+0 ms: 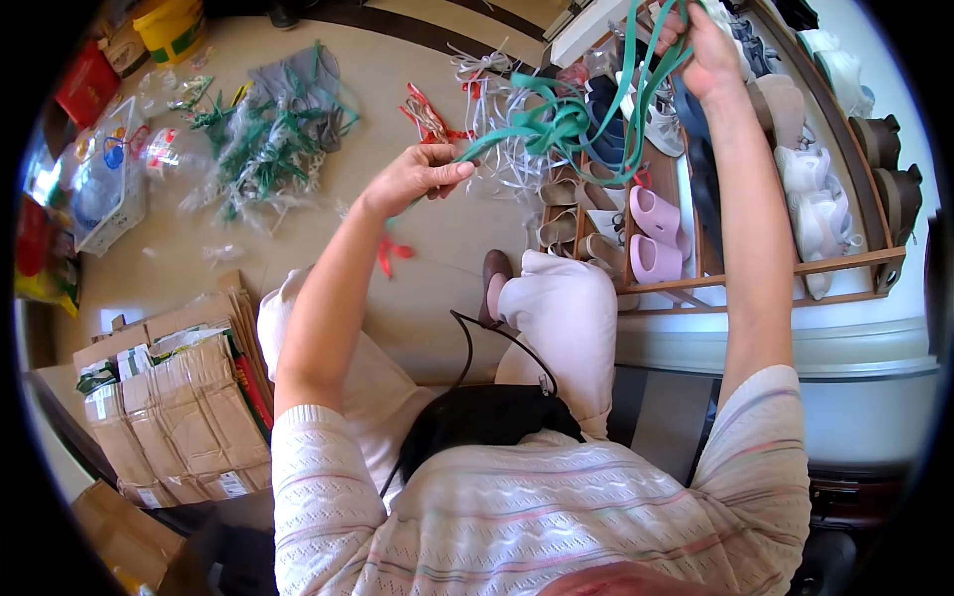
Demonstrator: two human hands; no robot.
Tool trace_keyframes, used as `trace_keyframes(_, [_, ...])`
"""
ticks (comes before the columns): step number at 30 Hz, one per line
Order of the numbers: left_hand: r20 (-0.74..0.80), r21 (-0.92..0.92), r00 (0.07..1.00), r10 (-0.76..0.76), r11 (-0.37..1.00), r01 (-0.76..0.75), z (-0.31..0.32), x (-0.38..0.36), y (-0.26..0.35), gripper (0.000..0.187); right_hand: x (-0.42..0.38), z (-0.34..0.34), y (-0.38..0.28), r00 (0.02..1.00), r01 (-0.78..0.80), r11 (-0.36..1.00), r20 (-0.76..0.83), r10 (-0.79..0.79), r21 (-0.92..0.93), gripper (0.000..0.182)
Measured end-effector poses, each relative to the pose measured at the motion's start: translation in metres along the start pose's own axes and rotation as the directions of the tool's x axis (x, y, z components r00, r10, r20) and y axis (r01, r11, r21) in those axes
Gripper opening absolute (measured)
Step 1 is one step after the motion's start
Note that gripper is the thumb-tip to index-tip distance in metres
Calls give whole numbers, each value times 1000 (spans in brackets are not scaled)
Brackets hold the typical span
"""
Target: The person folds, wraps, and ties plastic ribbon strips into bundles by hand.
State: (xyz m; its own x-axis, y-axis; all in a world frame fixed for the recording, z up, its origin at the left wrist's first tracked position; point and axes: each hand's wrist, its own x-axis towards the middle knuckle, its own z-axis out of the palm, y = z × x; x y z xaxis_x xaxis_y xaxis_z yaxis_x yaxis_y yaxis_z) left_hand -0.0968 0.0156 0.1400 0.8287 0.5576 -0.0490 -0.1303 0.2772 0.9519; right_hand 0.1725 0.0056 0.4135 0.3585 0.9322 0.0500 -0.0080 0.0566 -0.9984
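A tangle of flat green strapping (pixel 549 117) stretches in the air between my two hands. My left hand (pixel 422 177) pinches one end of it between thumb and fingers, at the middle of the view. Raised at the upper right, my right hand (pixel 704 55) is closed around several loops of the same strapping, which hang down below it. The knotted middle of the bunch hangs nearer the right side. Beyond it, white and silver strips (pixel 507 129) and a red-and-white bundle of ribbon (pixel 429 117) lie on the floor.
To the right stands a wooden shoe rack (pixel 755 273) with many shoes and pink slippers (pixel 656 233). A pile of green and clear scraps (pixel 268 139) lies on the floor at left. Nearby are a white basket (pixel 114 223), a yellow bucket (pixel 167 30) and flattened cardboard (pixel 179 417).
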Motion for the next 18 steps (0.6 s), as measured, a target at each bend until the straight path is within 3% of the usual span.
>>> trace_keyframes(1, [26,-20,999,18,1000,-17,-3,-1,1,57,0,3,5,998,-45,999,38,44,22,33])
trace_keyframes(2, [18,73,997,81,994,-82,-3,-2,1,66,24,-28,12,970,-17,1000,244,15,5,21])
trace_keyframes(3, [15,165,990,143,976,-143,0,-4,5,74,4,-2,18,1000,16,993,10,-14,-120,15])
trace_keyframes(4, [18,255,979,203,946,-201,3,-6,8,83,-6,13,28,999,6,980,38,2,-201,13])
trace_keyframes(5, [-4,200,978,211,958,-206,6,-6,13,87,-15,23,39,998,-3,960,62,21,-280,12])
trace_keyframes(7, [-52,88,974,219,973,-214,13,-7,21,97,-38,49,65,995,10,970,94,13,-243,21])
trace_keyframes(11, [-66,-75,956,288,953,-292,32,-1,22,94,-67,89,117,966,-34,964,237,98,-263,22])
trace_keyframes(12, [-52,-161,955,293,941,-297,41,-3,25,87,-73,95,122,946,-72,961,287,151,-267,19])
trace_keyframes(13, [-38,-187,967,253,949,-255,43,-2,23,64,-83,104,121,944,-105,959,276,179,-262,19])
trace_keyframes(15, [-46,-165,975,217,961,-222,41,3,17,36,-81,101,126,911,-100,954,360,202,-283,20])
trace_keyframes(17, [-253,-175,948,193,954,-241,37,4,20,19,-81,95,122,898,-137,950,369,239,-281,21])
trace_keyframes(18, [-274,-224,938,213,934,-278,32,6,23,18,-82,91,119,893,-154,948,372,255,-279,22])
